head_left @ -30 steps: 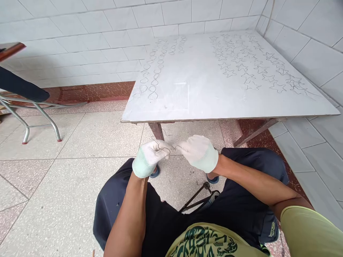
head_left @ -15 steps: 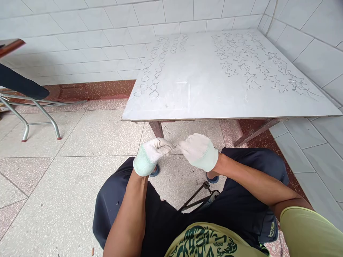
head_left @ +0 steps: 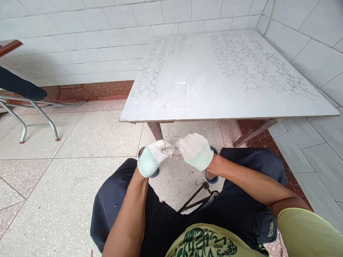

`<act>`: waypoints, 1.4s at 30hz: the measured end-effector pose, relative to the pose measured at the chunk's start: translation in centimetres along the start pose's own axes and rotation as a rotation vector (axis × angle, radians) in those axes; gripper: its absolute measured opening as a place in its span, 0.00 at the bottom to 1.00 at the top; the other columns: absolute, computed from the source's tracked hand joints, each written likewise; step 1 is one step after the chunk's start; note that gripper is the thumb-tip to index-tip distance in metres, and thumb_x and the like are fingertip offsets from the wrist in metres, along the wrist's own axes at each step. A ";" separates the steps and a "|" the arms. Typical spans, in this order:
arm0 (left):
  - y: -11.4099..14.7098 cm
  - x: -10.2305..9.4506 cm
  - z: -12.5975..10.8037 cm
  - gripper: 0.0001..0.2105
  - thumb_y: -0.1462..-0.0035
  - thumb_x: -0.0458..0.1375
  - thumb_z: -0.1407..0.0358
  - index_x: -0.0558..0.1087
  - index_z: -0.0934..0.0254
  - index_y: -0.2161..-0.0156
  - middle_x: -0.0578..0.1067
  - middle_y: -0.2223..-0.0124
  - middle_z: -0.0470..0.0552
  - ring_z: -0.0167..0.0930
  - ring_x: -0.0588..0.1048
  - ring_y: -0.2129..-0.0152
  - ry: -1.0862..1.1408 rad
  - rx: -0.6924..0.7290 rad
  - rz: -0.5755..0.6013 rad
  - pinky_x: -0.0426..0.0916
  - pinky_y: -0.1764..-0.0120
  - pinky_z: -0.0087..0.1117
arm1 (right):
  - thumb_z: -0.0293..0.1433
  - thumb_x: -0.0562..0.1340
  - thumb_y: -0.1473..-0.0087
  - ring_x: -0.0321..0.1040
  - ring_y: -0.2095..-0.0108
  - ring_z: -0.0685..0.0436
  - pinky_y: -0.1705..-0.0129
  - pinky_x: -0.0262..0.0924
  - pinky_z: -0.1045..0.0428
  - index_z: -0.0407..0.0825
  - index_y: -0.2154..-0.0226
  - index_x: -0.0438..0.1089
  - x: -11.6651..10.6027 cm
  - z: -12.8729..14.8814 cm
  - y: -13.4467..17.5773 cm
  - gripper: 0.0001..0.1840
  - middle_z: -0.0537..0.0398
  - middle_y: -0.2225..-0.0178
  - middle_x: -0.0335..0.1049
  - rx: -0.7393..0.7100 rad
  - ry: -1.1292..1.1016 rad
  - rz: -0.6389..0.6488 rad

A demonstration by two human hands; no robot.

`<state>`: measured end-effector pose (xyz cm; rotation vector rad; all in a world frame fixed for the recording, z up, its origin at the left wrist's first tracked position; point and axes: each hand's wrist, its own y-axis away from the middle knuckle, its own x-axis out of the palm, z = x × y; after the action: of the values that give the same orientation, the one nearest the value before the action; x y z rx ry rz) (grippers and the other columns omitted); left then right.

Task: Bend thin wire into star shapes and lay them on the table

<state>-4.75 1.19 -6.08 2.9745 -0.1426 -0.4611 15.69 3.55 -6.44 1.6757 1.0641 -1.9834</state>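
Observation:
In white knit gloves with pale green cuffs, both hands meet in front of the table's near edge. My left hand [head_left: 158, 154] is closed, its fingertips pinching a thin bent wire [head_left: 170, 133]. My right hand [head_left: 193, 149] is closed on the same wire, its fingertips almost touching the left ones. Part of the wire shows above the hands, bent into a zigzag like star points; the rest is hidden by the gloves.
Wire stars [head_left: 251, 85] lie in rows on the right of the white table [head_left: 203, 103]; looped wire shapes [head_left: 152, 95] line its left. A dark metal stand [head_left: 197, 200] is between my legs. A metal-legged stool [head_left: 40, 123] and a person's dark-clothed leg [head_left: 23, 85] are at left.
The wire above the hands has turned, so its star-like points now show more clearly. My left hand has shifted slightly right and my hands are closer together.

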 end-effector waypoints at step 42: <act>-0.6 1.0 1.0 0.11 0.51 0.65 0.56 0.74 0.62 0.72 0.78 0.76 0.49 0.32 0.74 0.77 0.125 0.043 -0.040 0.67 0.67 0.34 | 0.28 0.57 0.30 0.70 0.65 0.40 0.62 0.47 0.44 0.48 0.54 0.77 -2.0 -1.8 -1.0 0.12 0.51 0.67 0.77 -0.113 -0.017 -0.035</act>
<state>-4.07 1.52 -7.40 3.0422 -0.0821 -0.2787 16.75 5.09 -4.30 1.5896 1.1836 -1.9175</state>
